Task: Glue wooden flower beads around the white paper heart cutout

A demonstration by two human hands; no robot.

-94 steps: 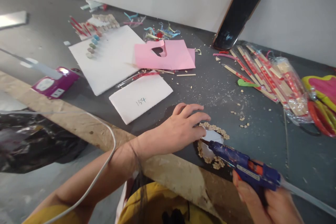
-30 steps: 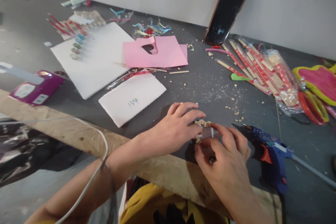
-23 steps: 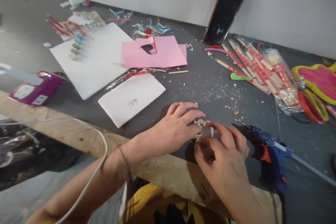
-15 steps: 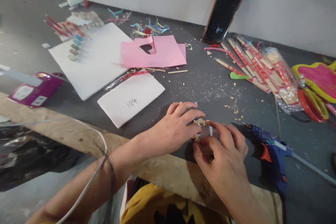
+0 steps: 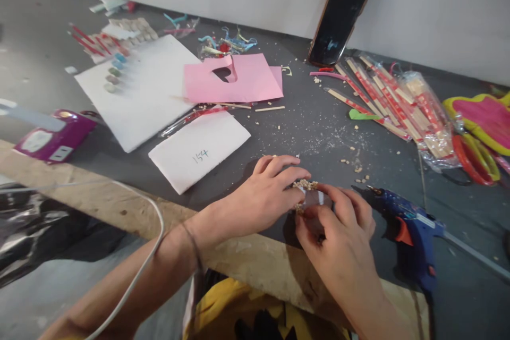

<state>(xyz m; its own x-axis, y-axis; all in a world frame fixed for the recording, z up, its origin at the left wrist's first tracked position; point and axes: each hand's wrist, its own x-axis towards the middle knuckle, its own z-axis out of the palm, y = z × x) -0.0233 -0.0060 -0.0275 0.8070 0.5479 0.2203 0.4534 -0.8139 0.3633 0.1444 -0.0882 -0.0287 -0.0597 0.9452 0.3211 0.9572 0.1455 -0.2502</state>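
Observation:
Between my hands, near the table's front edge, is a small piece edged with pale wooden crumbs, with a smooth see-through-looking middle. My left hand grips its left side, the thumb and fingertips partly hidden by the piece. On the other side my right hand pinches it, index finger at the far corner and thumb at the near edge. Much of the piece is covered by fingers. To the right of my right hand lies a blue glue gun with an orange trigger and a glue stick in its back.
A white folded paper marked 154, pink paper and a white sheet lie left. Wrapped chopsticks and red-yellow scissors are at right. A phone leans on the wall. A white cable crosses my left forearm.
My right thumb has shifted slightly to the right along the piece. Both hands otherwise keep their place, and the things on the table are unmoved.

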